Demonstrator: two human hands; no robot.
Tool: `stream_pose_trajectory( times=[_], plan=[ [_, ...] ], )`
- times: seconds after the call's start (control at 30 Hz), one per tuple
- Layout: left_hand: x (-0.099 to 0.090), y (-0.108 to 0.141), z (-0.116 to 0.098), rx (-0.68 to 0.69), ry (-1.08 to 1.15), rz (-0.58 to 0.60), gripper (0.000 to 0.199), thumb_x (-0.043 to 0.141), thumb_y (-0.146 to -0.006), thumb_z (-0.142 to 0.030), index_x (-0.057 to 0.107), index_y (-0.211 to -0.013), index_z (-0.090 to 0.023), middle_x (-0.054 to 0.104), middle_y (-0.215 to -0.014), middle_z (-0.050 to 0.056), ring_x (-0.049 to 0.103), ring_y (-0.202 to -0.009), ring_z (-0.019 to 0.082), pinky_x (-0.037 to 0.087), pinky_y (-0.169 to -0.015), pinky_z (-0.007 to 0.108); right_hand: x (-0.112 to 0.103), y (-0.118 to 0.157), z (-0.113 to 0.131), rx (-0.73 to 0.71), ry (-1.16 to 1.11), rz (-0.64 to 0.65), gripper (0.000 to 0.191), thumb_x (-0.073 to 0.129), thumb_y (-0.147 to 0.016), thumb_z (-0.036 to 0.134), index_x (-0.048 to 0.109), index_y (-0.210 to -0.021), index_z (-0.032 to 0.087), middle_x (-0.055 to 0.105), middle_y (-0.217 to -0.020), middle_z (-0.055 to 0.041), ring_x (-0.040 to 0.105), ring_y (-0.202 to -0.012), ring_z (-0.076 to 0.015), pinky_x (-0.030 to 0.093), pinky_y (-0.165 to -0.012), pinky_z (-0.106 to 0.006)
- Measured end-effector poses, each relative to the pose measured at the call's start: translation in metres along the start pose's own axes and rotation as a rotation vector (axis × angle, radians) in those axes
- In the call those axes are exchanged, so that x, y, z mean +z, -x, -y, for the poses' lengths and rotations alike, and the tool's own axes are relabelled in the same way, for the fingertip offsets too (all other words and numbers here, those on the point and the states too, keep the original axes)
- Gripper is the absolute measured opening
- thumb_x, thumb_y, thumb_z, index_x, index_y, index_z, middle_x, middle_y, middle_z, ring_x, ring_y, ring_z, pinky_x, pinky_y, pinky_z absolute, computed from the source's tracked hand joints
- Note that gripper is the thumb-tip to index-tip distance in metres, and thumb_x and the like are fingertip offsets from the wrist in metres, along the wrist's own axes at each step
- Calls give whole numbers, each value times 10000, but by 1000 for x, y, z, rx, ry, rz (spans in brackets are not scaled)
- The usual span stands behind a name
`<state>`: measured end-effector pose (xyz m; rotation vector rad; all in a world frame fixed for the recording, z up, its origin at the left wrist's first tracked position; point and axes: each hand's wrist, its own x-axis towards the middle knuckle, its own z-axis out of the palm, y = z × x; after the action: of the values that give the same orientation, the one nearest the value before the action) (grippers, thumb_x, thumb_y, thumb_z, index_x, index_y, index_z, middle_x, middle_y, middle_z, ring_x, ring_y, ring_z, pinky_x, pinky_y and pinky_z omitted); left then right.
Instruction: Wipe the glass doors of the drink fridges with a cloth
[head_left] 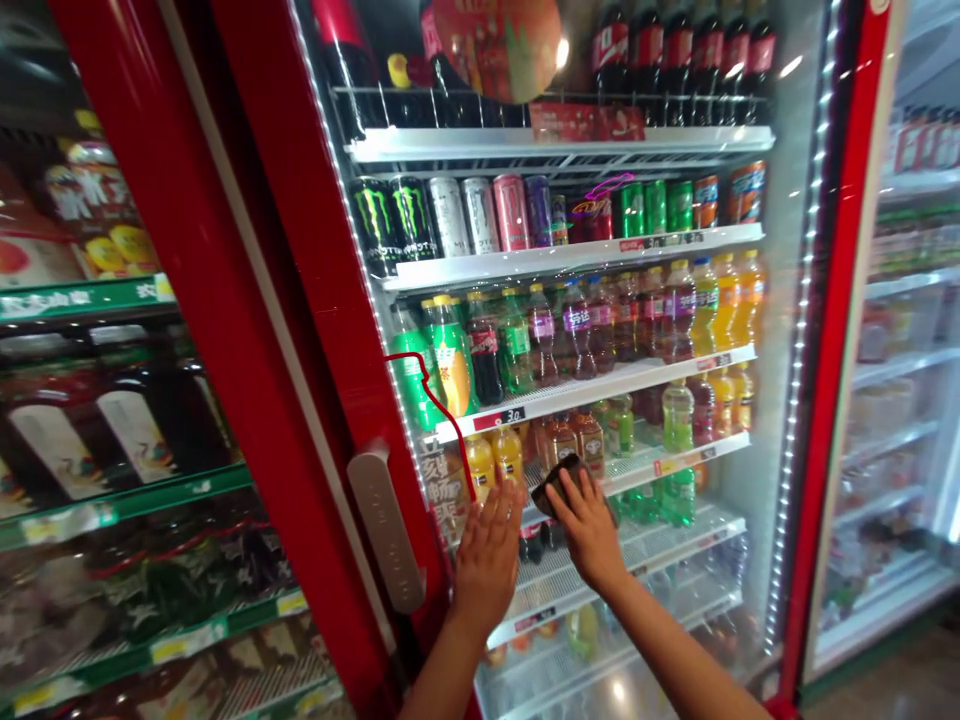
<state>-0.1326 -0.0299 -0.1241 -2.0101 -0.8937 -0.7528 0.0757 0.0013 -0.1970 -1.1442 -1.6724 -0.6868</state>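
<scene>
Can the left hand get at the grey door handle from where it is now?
Probably yes. The left hand looks empty, with the grey door handle just to its left on the red frame; nothing visible stands between them.

Beneath the right fingers (576, 503): a dark, matt, cloth-like pad (542, 500); behind, smooth, shiny glass (619, 665). Left of the left fingers (489, 518): glossy red frame (330, 320), dull grey handle (386, 530).

Dark cloth (553, 477), red frame (330, 330), grey handle (385, 530), black cans (414, 235) with green claw marks (409, 205)
</scene>
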Motion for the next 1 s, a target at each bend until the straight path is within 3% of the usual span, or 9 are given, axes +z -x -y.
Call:
stream_pose_trajectory(
  times=[0.13,0.23,0.3,0.43,0.57,0.7,0.8,0.9,1.0],
  plan=[
    [8,-14,-8,-6,-22,12,701,541,-955,-300,275,-1594,-190,338,-1630,67,148,-1561,240,8,-1302,453,-18,-28,-46,44,8,-50,851,444,-881,35,173,-1613,373,208,-1682,-37,150,-1550,-351,311,-1162,-703],
    [13,-21,-18,-8,-28,31,700,557,-954,-338,291,-1589,-209,326,-1634,66,141,-1561,254,5,-1298,491,-24,-13,-72,236,1,-140,876,429,-869,29,112,-1626,336,117,-1700,-49,82,-1555,-371,323,-1133,-739],
    [17,-24,-26,-8,-37,53,700,567,-954,-355,300,-1585,-217,320,-1638,60,135,-1562,253,3,-1297,493,-21,8,-71,296,2,-132,888,408,-858,11,87,-1631,310,74,-1704,-66,54,-1554,-382,336,-1113,-753],
    [28,-31,-40,14,-40,75,702,569,-950,-354,299,-1585,-225,312,-1642,43,123,-1565,245,-12,-1295,492,-15,21,-60,139,33,-34,900,390,-841,-20,121,-1627,327,109,-1699,-65,70,-1554,-374,359,-1113,-728],
    [40,-39,-50,18,-33,57,740,588,-936,-362,287,-1589,-184,310,-1641,84,115,-1568,250,-3,-1295,489,-30,-9,-98,46,35,-11,889,418,-852,-3,157,-1617,367,193,-1688,-41,138,-1553,-344,322,-1161,-688],
    [49,-44,-64,4,-24,33,765,607,-932,-400,279,-1590,-188,274,-1657,86,69,-1574,256,13,-1290,505,-43,-4,-141,319,10,-121,898,420,-854,26,92,-1626,346,110,-1705,-42,93,-1558,-354,314,-1158,-705],
    [52,-49,-78,31,-28,50,747,613,-931,-415,297,-1584,-234,229,-1673,54,41,-1577,253,14,-1288,514,-39,21,-139,436,-7,-144,891,406,-869,37,38,-1631,316,42,-1709,-55,44,-1558,-371,306,-1146,-731],
    [58,-60,-92,65,-43,54,724,613,-928,-402,319,-1575,-262,220,-1676,29,21,-1579,247,-1,-1287,520,-36,23,-133,224,-19,-49,900,403,-856,10,79,-1627,344,63,-1708,-35,61,-1557,-373,285,-1157,-727],
    [65,-74,-104,60,-64,34,738,623,-921,-385,303,-1578,-278,220,-1675,26,1,-1580,252,-9,-1281,547,-46,-4,-156,23,-37,-6,895,429,-854,18,144,-1610,404,157,-1696,8,143,-1554,-343,256,-1194,-687]
  ],
)
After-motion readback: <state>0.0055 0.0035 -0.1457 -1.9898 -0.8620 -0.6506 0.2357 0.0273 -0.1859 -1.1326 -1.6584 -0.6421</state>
